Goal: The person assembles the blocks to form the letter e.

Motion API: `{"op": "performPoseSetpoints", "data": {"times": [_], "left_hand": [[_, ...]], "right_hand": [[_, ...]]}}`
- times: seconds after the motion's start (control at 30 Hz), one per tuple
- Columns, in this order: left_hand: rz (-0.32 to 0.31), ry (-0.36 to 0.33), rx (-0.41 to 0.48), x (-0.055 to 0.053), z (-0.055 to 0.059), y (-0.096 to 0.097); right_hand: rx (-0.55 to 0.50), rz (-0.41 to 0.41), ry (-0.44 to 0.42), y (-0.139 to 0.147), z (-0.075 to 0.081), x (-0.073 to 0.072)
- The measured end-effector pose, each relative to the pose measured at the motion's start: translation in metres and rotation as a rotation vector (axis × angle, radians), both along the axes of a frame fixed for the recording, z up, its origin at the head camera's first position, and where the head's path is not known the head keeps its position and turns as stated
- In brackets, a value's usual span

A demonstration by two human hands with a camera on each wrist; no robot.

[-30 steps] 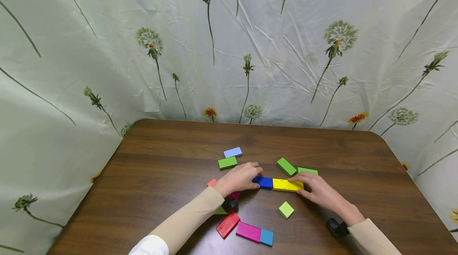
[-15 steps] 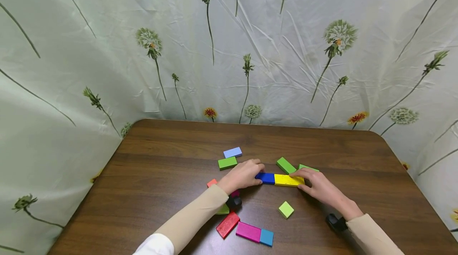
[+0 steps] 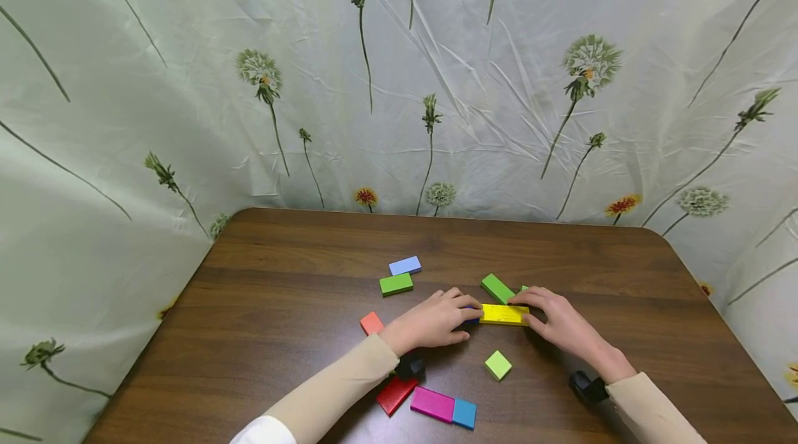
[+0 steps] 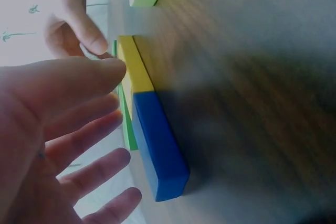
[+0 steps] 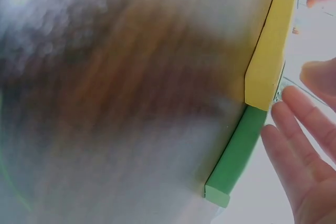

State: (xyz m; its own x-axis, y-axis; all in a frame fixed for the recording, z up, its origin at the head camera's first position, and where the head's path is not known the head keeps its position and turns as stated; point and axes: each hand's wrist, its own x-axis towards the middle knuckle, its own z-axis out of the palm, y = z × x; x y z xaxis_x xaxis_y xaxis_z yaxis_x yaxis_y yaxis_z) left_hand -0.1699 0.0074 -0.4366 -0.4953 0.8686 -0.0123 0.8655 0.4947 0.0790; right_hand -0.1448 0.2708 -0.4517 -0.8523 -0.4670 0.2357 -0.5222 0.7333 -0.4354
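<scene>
A yellow block [image 3: 503, 314] and a blue block [image 4: 160, 140] lie end to end in a row on the table. My left hand [image 3: 433, 323] hovers over the blue block and covers most of it in the head view; its fingers are spread in the left wrist view, with nothing gripped. Around the yellow block's right end is my right hand [image 3: 564, 326]. In the right wrist view its fingers [image 5: 294, 135] are loosely extended and the gap to the thumb holds nothing. Just behind the row lies a green block [image 3: 497, 288]; another green block [image 5: 239, 150] is partly hidden by the right hand.
A lime cube [image 3: 498, 366] sits in front of the row. Light blue [image 3: 405, 265] and green [image 3: 396, 284] blocks lie at the back left. Orange-red [image 3: 372, 323], red [image 3: 396, 394], magenta [image 3: 433, 404] and teal [image 3: 464, 413] blocks lie nearer, partly under the left arm.
Both hands slid the blue and yellow row slightly away from the person. My left hand then let go of the blue block and moved right over it; my right hand loosened around the yellow block.
</scene>
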Motion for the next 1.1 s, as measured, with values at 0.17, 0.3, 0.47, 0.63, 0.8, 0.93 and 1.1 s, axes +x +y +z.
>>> {"op": "performPoseSetpoints", "data": {"times": [0.17,0.3,0.47,0.63,0.8,0.93,1.1], "left_hand": [[0.003,0.003,-0.054,0.003,-0.002,0.001],[-0.001,0.016,-0.056,0.003,-0.004,0.001],[-0.006,0.03,-0.061,0.002,-0.005,0.002],[-0.013,0.015,-0.07,0.001,-0.004,0.0],[-0.007,-0.025,-0.087,0.001,-0.003,-0.003],[-0.009,-0.034,-0.099,0.001,-0.003,-0.004],[-0.013,-0.047,-0.092,0.001,-0.003,-0.004]], "right_hand": [[0.017,-0.02,0.066,0.0,-0.002,-0.001],[0.044,-0.014,0.056,0.0,-0.002,-0.003],[0.081,0.025,0.019,-0.003,-0.003,-0.005],[0.108,0.021,-0.006,-0.005,-0.003,-0.008],[0.097,0.013,-0.039,-0.007,-0.001,-0.012],[0.089,0.02,-0.067,-0.008,0.0,-0.017],[0.08,0.043,-0.089,-0.009,0.003,-0.025]]}}
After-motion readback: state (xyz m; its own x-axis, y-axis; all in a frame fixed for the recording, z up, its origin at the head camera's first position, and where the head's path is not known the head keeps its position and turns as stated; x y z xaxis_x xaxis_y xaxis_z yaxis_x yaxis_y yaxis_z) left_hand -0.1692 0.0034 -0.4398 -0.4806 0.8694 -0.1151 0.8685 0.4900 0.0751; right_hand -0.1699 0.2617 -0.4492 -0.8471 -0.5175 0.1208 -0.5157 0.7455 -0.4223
